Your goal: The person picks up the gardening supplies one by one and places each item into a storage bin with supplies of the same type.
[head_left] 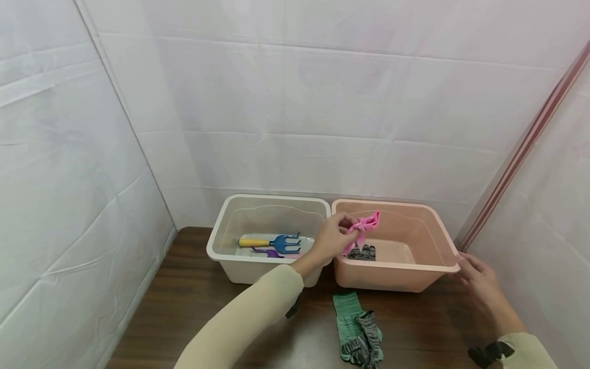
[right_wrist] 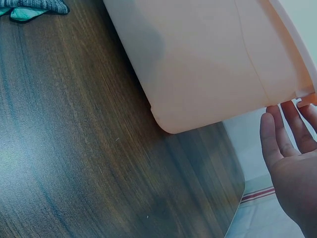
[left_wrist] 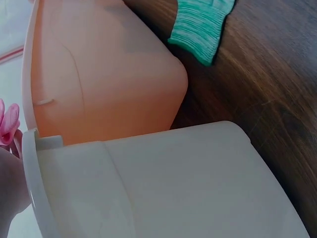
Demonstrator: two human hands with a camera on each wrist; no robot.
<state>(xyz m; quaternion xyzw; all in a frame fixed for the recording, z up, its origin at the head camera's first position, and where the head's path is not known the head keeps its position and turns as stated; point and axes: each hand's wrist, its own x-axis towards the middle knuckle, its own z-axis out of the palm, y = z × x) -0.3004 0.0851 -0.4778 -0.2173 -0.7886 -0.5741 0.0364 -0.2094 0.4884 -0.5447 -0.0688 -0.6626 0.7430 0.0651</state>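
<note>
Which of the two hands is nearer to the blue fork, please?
Left. The left hand is just to the right of the blue fork; the right hand is much farther right, at the right end of the peach bin.

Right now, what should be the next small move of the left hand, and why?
I would probably lower the pink bundle into the peach bin: the left hand holds it above that bin, where a striped gray glove lies, and the right hand touches the bin's far end.
</note>
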